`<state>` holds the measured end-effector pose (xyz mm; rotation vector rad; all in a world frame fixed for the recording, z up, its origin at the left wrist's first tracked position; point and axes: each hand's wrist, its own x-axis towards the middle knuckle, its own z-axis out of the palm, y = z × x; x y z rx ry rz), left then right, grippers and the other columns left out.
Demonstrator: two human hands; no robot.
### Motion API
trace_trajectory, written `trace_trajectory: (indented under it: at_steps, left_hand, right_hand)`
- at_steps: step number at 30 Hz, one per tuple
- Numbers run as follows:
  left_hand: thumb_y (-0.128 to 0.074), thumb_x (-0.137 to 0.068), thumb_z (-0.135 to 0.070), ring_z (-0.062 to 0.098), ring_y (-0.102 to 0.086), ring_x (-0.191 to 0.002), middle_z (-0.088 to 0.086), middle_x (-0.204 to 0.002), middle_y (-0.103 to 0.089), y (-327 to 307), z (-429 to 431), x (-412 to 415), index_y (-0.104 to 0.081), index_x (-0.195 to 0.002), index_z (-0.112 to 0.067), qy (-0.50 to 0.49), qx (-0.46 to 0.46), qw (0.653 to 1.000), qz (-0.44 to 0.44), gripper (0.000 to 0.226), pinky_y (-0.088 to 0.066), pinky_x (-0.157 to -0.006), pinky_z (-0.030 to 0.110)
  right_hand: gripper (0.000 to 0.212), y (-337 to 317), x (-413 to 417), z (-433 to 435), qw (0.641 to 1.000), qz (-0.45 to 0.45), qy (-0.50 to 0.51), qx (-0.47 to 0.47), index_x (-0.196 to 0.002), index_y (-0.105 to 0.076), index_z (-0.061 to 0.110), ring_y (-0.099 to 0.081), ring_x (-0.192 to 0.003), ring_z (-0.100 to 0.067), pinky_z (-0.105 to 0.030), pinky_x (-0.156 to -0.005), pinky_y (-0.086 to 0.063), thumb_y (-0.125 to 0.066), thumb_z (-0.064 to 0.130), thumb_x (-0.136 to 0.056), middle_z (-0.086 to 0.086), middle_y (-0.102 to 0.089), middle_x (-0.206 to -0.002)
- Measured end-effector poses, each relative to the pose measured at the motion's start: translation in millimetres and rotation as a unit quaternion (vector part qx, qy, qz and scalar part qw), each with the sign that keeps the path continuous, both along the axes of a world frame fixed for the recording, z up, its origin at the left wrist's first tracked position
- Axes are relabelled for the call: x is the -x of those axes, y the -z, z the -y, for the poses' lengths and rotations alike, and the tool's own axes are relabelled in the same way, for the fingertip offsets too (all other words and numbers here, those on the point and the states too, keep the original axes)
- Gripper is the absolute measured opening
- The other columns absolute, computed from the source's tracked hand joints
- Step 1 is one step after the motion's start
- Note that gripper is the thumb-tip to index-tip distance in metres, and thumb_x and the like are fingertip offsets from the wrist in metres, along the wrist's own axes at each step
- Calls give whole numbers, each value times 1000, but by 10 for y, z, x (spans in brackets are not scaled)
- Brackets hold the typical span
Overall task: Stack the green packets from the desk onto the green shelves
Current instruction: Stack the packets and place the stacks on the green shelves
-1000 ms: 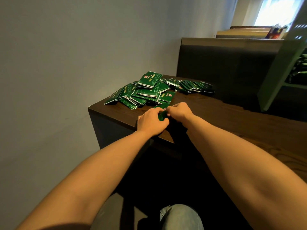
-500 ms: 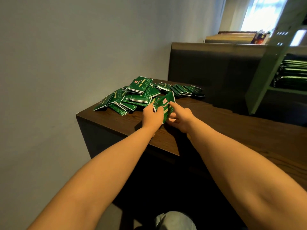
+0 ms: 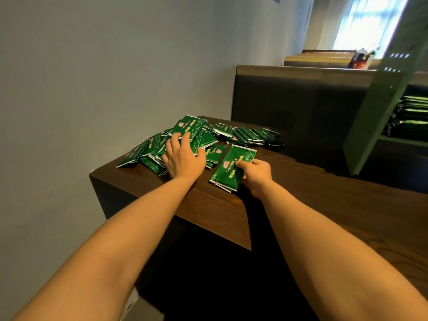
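Note:
A loose pile of green packets (image 3: 192,133) lies at the far left corner of the dark wooden desk (image 3: 208,205). My left hand (image 3: 183,156) reaches into the pile with spread fingers and rests on the packets. My right hand (image 3: 254,174) grips a small stack of green packets (image 3: 229,167) held just above the desk, thumb on top. The green shelves (image 3: 370,126) stand at the right, with stacked green packets (image 3: 412,117) on one level.
A grey wall runs along the left side of the desk. A dark panel (image 3: 289,100) rises behind the pile. Books (image 3: 324,59) lie beyond it near a bright window. The desk's front edge drops off below my forearms.
My left hand let go of the packets both hands held and moved left onto the pile. My right hand keeps the stack and has shifted right.

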<state>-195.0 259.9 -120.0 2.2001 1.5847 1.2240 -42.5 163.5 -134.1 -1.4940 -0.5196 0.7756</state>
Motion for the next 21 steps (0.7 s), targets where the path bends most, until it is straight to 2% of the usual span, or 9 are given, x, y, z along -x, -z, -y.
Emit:
trace_trajectory:
  at_steps: [2,4,6,8,11,15,18,21]
  left_hand:
    - [-56,-90,-42,27,-13,-149,3,-162,-19,-51,-132,-23,-27,-153,-24,-9,24,997,-73,71,-22,-113,51]
    - [-55,-92,-46,28,-3,-152,1,-166,-7,-92,-249,-43,-16,-157,-25,-9,59,992,-111,79,-17,-116,56]
    - [-55,-92,-47,29,0,-152,0,-166,-3,-92,-321,-60,-18,-157,-27,-8,79,989,-123,78,-16,-117,57]
    - [-57,-91,-46,29,-3,-152,2,-166,-7,-72,-348,-70,-33,-151,-28,-16,65,991,-117,68,-16,-116,56]
    - [-60,-91,-37,30,-12,-150,5,-163,-21,-51,-340,-71,-53,-138,-26,-25,20,996,-86,49,-15,-116,55]
    - [-53,-96,-37,26,-31,-143,4,-156,-37,-36,-323,-55,-58,-136,-25,-30,5,998,-57,42,-19,-115,52]
    - [-49,-99,-41,26,-40,-136,2,-150,-45,-44,-267,-17,-60,-133,-24,-19,-22,999,-20,39,-24,-110,48]
    - [-47,-101,-43,23,-45,-132,-1,-146,-50,-81,-136,8,-61,-132,-25,15,-38,999,21,39,-31,-107,45]
  right_hand:
    - [29,3,-30,-1,1000,-3,-15,-1,-74,-52,11,-60,-67,-22,-36,-59,-47,-70,0,-93,-10,-61,-76]
    - [30,3,-37,1,1000,-1,-17,4,-73,-52,12,-62,-67,-20,-35,-57,-49,-69,-1,-94,-8,-62,-74]
    - [27,18,-32,-9,1000,19,-24,8,-72,-56,11,-67,-72,-24,-43,-65,-58,-73,3,-91,-10,-66,-77]
    - [20,22,-15,-14,999,36,-29,19,-76,-60,10,-70,-80,-29,-57,-79,-59,-78,9,-87,-13,-70,-82]
    - [15,46,-28,-33,999,38,-31,16,-83,-63,10,-69,-81,-30,-57,-82,-60,-78,11,-87,-15,-71,-84]
    - [16,31,-15,-2,999,32,-26,11,-80,-62,10,-67,-77,-28,-43,-69,-57,-73,10,-92,-12,-69,-81]
    - [14,13,-14,16,999,24,-23,10,-82,-65,13,-69,-82,-31,-49,-79,-58,-67,9,-95,-10,-70,-82]
    - [11,17,-26,2,1000,8,-23,9,-86,-64,13,-70,-90,-37,-55,-86,-58,-61,9,-96,-16,-70,-89]
